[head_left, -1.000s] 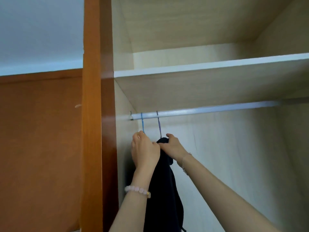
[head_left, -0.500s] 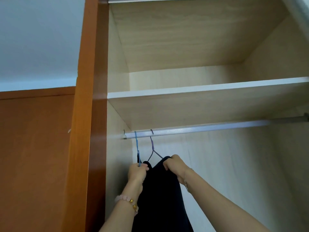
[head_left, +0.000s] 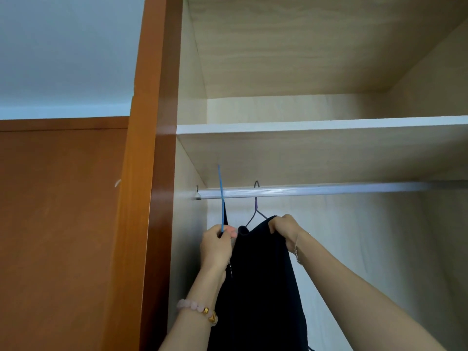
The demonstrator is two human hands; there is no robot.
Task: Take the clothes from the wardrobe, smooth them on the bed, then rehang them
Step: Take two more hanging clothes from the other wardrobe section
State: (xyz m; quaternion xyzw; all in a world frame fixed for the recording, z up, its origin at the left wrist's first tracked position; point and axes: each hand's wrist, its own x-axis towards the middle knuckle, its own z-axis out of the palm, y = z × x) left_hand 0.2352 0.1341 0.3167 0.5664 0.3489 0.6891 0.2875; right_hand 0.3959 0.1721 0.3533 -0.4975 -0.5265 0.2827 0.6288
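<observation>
The dark garment (head_left: 260, 274) hangs between the two hands. Its top edge sits level with the knuckles, and its length drops between the forearms and out of the bottom of the view. The right hand (head_left: 282, 228) curls its fingers over the garment's upper right edge and grips the cloth. Just left of and above that hand a purple hanger (head_left: 256, 206) rises out of the garment, its hook over the rail (head_left: 329, 190). The left hand (head_left: 217, 243) pinches a blue hanger (head_left: 221, 198) between thumb and fingers. The wire runs straight up from the hand, crosses in front of the rail and ends above it. A pink bead bracelet (head_left: 197, 309) circles the left wrist and a thin chain (head_left: 297, 249) the right.

Above both hands, over the rail, a pale shelf (head_left: 304, 125) spans the wardrobe's light wood-grain interior. Left of the left hand stands the orange-brown side panel (head_left: 152, 173), then a darker brown panel (head_left: 63, 224) under a pale grey-blue wall (head_left: 63, 46).

The blue hanger is seen edge-on, so whether its hook catches the rail cannot be told. Its lower part is hidden behind the left hand. Which hanger carries the garment is hard to make out.
</observation>
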